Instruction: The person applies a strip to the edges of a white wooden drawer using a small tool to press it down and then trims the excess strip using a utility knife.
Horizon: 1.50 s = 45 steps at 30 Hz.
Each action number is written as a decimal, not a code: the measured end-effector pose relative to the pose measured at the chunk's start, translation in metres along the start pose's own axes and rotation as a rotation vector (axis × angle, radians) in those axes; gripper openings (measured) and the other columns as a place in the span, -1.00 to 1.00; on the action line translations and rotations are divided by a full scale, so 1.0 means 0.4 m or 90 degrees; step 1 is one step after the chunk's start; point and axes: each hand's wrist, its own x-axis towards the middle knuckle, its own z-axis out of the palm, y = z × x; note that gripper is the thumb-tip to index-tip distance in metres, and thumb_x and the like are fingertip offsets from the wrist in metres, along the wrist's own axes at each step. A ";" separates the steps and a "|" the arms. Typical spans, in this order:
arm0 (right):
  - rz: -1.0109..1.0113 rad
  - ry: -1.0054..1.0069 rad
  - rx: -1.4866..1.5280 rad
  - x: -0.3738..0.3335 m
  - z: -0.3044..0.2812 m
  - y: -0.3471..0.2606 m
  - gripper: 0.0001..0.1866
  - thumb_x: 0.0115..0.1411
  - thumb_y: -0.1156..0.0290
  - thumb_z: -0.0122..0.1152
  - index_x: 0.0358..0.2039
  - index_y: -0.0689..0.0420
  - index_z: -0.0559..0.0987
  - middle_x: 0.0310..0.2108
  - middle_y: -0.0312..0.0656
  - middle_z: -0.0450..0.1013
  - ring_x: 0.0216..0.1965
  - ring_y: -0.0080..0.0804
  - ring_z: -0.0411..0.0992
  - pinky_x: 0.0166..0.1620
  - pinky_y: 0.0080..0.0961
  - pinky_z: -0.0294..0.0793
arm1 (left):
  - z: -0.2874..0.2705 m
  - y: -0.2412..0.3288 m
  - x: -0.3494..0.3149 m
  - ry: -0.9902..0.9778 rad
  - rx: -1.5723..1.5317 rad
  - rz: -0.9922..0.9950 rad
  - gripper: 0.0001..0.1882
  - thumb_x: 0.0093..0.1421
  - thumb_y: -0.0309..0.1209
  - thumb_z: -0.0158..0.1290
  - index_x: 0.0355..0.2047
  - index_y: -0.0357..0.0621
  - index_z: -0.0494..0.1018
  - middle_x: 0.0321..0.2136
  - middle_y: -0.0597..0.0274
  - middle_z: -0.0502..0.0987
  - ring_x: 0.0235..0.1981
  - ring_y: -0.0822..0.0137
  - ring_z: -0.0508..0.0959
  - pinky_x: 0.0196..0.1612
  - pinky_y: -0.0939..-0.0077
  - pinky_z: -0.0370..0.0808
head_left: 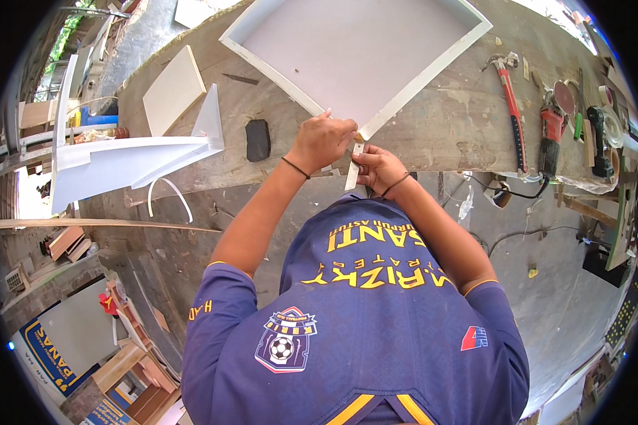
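Observation:
My left hand [320, 144] is closed at the near corner of a shallow white tray-like box [397, 113], its fingers pinched against the rim. What lies between those fingertips is hidden. Just right of it, my right hand [381, 170] grips a narrow whitish strip [354, 170] between thumb and fingers. The strip's upper end meets the box corner, where a small yellowish-brown patch shows. The box lies on a worn workbench [446, 134], one corner turned toward me. Left of my left hand rests a dark, rounded block [258, 140].
On the bench's right lie a red-handled hammer [510, 113], a red angle grinder [553, 127] with its cord and a black power tool [601, 142]. A white board [174, 92] and an angled white panel [120, 166] are at left, near a curled white strip [181, 195].

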 end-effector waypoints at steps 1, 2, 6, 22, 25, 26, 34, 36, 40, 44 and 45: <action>0.005 -0.005 0.011 -0.002 0.005 -0.002 -0.83 0.18 0.41 0.27 -0.45 0.20 0.48 -0.48 -0.30 0.42 -0.47 -0.55 0.46 -0.49 -0.54 0.58 | -0.001 0.001 0.000 -0.004 0.001 0.000 -0.90 0.19 -0.34 0.05 -0.32 -0.01 0.52 -0.59 0.20 0.56 -0.49 0.14 0.60 0.13 0.07 0.46; 0.009 -0.010 0.022 -0.004 0.007 -0.002 -0.82 0.18 0.41 0.27 -0.44 0.20 0.48 -0.48 -0.30 0.42 -0.47 -0.55 0.46 -0.48 -0.54 0.58 | -0.001 0.001 0.000 -0.002 0.002 0.001 -0.90 0.19 -0.34 0.05 -0.32 -0.01 0.52 -0.59 0.20 0.56 -0.49 0.13 0.60 0.13 0.07 0.46; -0.116 0.062 -0.296 0.010 -0.018 0.012 -0.81 0.18 0.39 0.29 -0.44 0.20 0.48 -0.47 -0.29 0.42 -0.45 -0.54 0.46 -0.44 -0.52 0.60 | 0.000 -0.003 -0.001 -0.002 0.008 0.003 -0.91 0.20 -0.34 0.05 -0.33 -0.01 0.52 -0.58 0.20 0.56 -0.48 0.14 0.60 0.12 0.07 0.46; -0.094 0.056 -0.301 -0.005 0.010 -0.004 -0.85 0.17 0.39 0.27 -0.40 0.20 0.52 -0.45 -0.28 0.46 -0.45 -0.49 0.47 -0.35 -0.49 0.59 | 0.000 0.006 -0.003 0.031 -0.026 -0.004 -0.91 0.15 -0.35 0.12 -0.34 -0.02 0.55 -0.60 0.13 0.56 -0.53 0.05 0.58 0.10 0.05 0.48; -0.219 0.093 -0.568 -0.001 -0.014 0.010 -0.87 0.12 0.42 0.28 -0.39 0.20 0.55 -0.46 -0.20 0.46 -0.45 -0.43 0.49 -0.32 -0.44 0.56 | 0.001 0.002 -0.006 0.026 -0.029 -0.015 -0.91 0.15 -0.35 0.11 -0.34 -0.02 0.55 -0.60 0.13 0.56 -0.52 0.05 0.58 0.14 0.03 0.45; -0.276 0.107 -0.685 -0.003 -0.018 0.015 -0.87 0.10 0.43 0.28 -0.38 0.20 0.56 -0.46 -0.17 0.46 -0.46 -0.40 0.50 -0.31 -0.42 0.55 | 0.003 0.001 -0.007 0.031 -0.018 -0.010 -0.91 0.15 -0.35 0.12 -0.35 -0.02 0.55 -0.60 0.14 0.56 -0.52 0.05 0.58 0.09 0.06 0.48; -0.658 0.127 -0.850 -0.061 0.025 0.015 -0.78 0.08 0.50 0.21 -0.22 0.10 0.62 -0.14 -0.11 0.47 -0.36 -0.11 0.53 -0.27 -0.25 0.54 | 0.000 -0.012 0.006 0.007 -0.006 -0.004 -0.92 0.13 -0.32 0.13 -0.39 0.02 0.57 -0.60 0.16 0.56 -0.51 0.10 0.59 -0.43 0.26 0.50; -0.647 0.152 -0.884 -0.064 0.032 0.020 -0.75 0.09 0.49 0.19 -0.18 0.07 0.62 -0.13 -0.12 0.46 -0.35 -0.10 0.54 -0.27 -0.24 0.54 | -0.005 -0.010 0.012 0.007 -0.012 0.001 -0.91 0.14 -0.31 0.11 -0.43 0.00 0.54 -0.61 0.17 0.55 -0.51 0.10 0.60 -0.45 0.24 0.51; -0.614 0.185 -0.942 -0.073 0.050 0.020 -0.69 0.11 0.46 0.14 -0.10 0.03 0.60 -0.12 -0.14 0.47 -0.34 -0.10 0.55 -0.28 -0.23 0.56 | -0.009 -0.008 0.013 0.006 -0.013 0.002 -0.90 0.14 -0.30 0.10 -0.45 0.00 0.52 -0.62 0.18 0.55 -0.51 0.09 0.60 -0.46 0.23 0.51; -0.606 0.204 -0.979 -0.063 0.050 0.015 -0.65 0.12 0.46 0.12 -0.06 -0.01 0.58 -0.12 -0.17 0.48 -0.33 -0.10 0.55 -0.29 -0.22 0.56 | -0.013 -0.010 0.012 -0.003 -0.024 0.008 -0.91 0.13 -0.31 0.11 -0.45 0.00 0.53 -0.61 0.18 0.55 -0.51 0.09 0.60 -0.45 0.23 0.52; -0.581 0.204 -0.998 -0.061 0.050 0.018 -0.65 0.12 0.45 0.12 -0.05 0.00 0.58 -0.12 -0.17 0.48 -0.32 -0.10 0.55 -0.29 -0.22 0.57 | -0.016 -0.011 0.014 -0.009 -0.026 0.007 -0.91 0.13 -0.31 0.11 -0.45 0.00 0.52 -0.61 0.18 0.55 -0.51 0.09 0.60 -0.45 0.22 0.52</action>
